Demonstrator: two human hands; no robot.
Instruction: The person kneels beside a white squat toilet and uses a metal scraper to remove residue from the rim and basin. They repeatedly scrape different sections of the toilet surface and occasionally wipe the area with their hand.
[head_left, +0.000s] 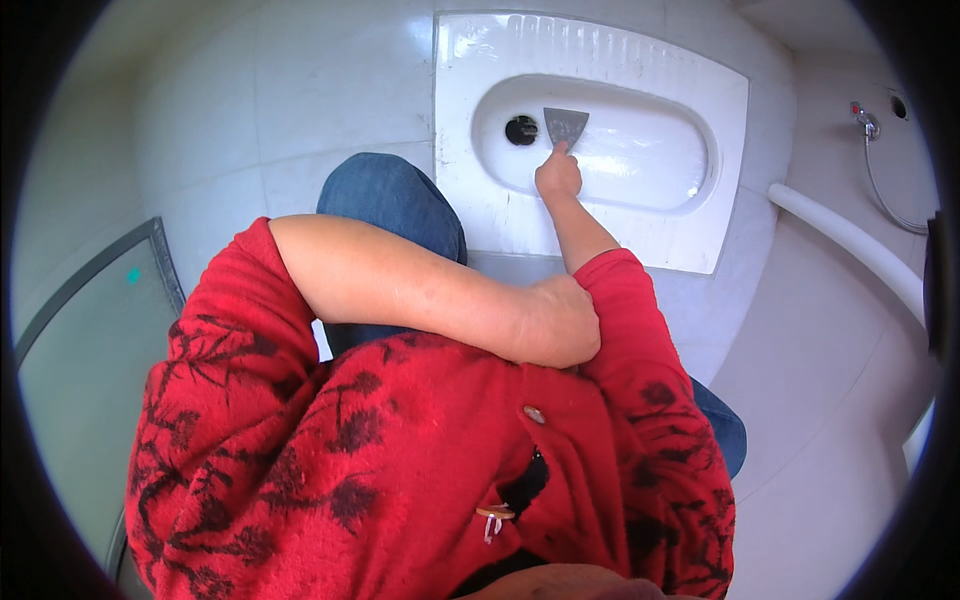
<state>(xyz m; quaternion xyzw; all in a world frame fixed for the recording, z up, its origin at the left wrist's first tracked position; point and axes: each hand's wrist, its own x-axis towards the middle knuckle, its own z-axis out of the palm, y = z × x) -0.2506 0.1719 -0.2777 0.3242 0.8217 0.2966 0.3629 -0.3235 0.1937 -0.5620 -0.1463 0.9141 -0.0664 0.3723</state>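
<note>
My right hand (559, 177) grips a scraper with a flat, flared grey blade (567, 126), its index finger stretched along the blade's narrow end. The blade lies over the basin of a white ceramic squat toilet (487, 217), just right of the round dark drain hole (521, 130). Most of the scraper's handle is hidden in the hand. My left forearm crosses in front of my body, and my left hand (559, 322) is curled against the red right sleeve near the elbow. Its fingertips are hidden. Dark marks show on the toilet's rim.
Pale tiles (345, 82) surround the toilet. At the right, a white pipe (847, 244) runs along the wall, below a metal valve (868, 126) with a hose. A dark-framed glass panel (97, 375) stands at left. My jeans-covered knee (386, 195) is beside the toilet.
</note>
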